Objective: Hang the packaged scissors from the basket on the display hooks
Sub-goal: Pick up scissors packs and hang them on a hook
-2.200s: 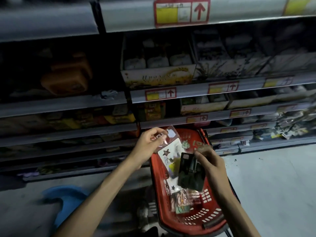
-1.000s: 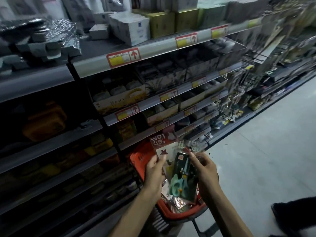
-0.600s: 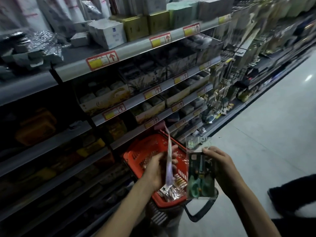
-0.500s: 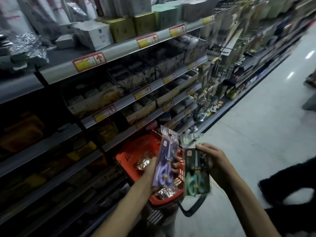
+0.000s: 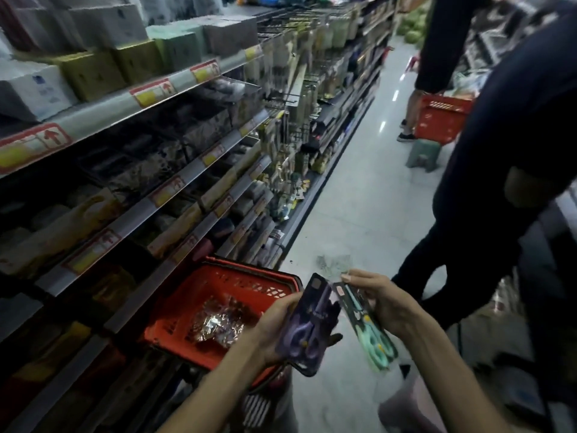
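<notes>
Purple scissors pack (image 5: 307, 323) gripped in left hand (image 5: 271, 327), mint scissors pack (image 5: 370, 326) in right hand (image 5: 385, 303); carrying step judged underway; display hooks (image 5: 292, 100), well ahead of hands, to be reached next.

Your left hand (image 5: 272, 325): fingers pass behind the purple scissors pack (image 5: 307, 326), mostly hidden from you. Print on it and on the green scissors pack (image 5: 371, 335) is too blurred to read. Basket (image 5: 249, 274): near corner covered by your left forearm; crinkled packets (image 5: 216, 323) inside, contents not distinguishable. Display hooks (image 5: 292, 100) down the aisle are smeared; you cannot tell what hangs there. Shelf labels (image 5: 153, 90) illegible. Bystander (image 5: 499, 135) cut off by top and right edges.
</notes>
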Demonstrator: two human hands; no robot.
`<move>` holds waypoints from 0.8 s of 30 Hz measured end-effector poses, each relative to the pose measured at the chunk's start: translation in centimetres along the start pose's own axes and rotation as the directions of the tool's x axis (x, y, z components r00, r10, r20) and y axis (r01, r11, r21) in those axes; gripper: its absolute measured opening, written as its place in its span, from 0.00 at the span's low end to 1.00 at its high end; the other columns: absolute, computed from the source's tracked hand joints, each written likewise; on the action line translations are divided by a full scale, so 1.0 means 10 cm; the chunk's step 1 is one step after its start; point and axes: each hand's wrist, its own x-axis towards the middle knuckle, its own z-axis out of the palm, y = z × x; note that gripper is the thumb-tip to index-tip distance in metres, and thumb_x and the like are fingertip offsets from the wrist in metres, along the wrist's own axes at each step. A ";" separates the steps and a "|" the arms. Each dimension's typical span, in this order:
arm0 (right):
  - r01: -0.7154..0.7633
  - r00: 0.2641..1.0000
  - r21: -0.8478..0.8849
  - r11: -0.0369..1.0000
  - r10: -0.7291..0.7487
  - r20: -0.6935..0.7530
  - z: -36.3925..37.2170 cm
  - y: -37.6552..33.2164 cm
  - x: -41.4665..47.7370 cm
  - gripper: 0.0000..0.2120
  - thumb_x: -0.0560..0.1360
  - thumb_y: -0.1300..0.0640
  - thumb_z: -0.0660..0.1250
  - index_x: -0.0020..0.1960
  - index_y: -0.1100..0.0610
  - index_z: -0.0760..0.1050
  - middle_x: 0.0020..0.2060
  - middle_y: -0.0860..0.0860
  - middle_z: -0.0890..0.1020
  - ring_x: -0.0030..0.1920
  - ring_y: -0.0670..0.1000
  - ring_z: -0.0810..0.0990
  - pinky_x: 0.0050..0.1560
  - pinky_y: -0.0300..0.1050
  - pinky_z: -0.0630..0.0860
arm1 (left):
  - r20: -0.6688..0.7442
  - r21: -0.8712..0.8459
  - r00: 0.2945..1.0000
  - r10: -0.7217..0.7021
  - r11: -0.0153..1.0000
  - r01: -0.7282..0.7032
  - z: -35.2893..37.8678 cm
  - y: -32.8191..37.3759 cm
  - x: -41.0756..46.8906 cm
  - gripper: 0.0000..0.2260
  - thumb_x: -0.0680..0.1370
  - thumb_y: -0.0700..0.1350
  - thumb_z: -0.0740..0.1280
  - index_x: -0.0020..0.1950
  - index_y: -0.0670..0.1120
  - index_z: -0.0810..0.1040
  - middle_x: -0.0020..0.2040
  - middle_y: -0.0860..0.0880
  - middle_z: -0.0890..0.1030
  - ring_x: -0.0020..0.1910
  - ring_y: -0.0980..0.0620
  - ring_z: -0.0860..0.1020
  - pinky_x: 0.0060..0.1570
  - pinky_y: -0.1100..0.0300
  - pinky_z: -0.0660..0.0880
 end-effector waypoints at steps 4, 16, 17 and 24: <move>0.112 0.968 0.112 0.987 -0.083 -0.239 -0.01 0.16 -0.22 0.08 0.72 0.63 0.75 0.50 0.61 0.83 0.38 0.54 0.87 0.33 0.50 0.85 0.31 0.38 0.80 | 0.117 0.099 0.992 0.039 0.994 -0.051 -0.09 0.01 -0.09 0.20 0.86 0.55 0.59 0.65 0.42 0.82 0.59 0.41 0.83 0.56 0.44 0.81 0.57 0.51 0.75; 0.435 0.665 0.119 0.893 -0.230 -0.710 -0.18 0.79 -1.17 0.04 0.77 0.61 0.73 0.44 0.56 0.81 0.38 0.56 0.85 0.34 0.53 0.85 0.33 0.45 0.82 | 0.321 0.673 0.892 0.319 0.585 -0.452 0.30 -0.33 0.17 0.08 0.82 0.35 0.70 0.60 0.40 0.81 0.47 0.38 0.87 0.46 0.51 0.84 0.48 0.59 0.81; 0.463 0.614 0.108 0.880 -0.231 -0.755 -0.22 0.86 -1.29 0.03 0.77 0.61 0.73 0.45 0.56 0.80 0.39 0.57 0.85 0.36 0.53 0.85 0.35 0.46 0.82 | 0.328 0.655 0.896 0.299 0.612 -0.443 0.36 -0.42 0.20 0.08 0.82 0.35 0.70 0.60 0.41 0.82 0.48 0.38 0.87 0.46 0.51 0.85 0.49 0.58 0.82; 0.548 0.321 0.071 0.834 -0.131 -0.938 -0.41 1.37 -2.43 0.05 0.81 0.56 0.68 0.51 0.56 0.82 0.47 0.57 0.87 0.46 0.56 0.87 0.49 0.54 0.83 | 0.332 0.589 0.934 0.129 0.746 -0.312 0.90 -1.05 0.12 0.05 0.83 0.41 0.70 0.57 0.48 0.83 0.52 0.44 0.88 0.51 0.49 0.86 0.41 0.60 0.80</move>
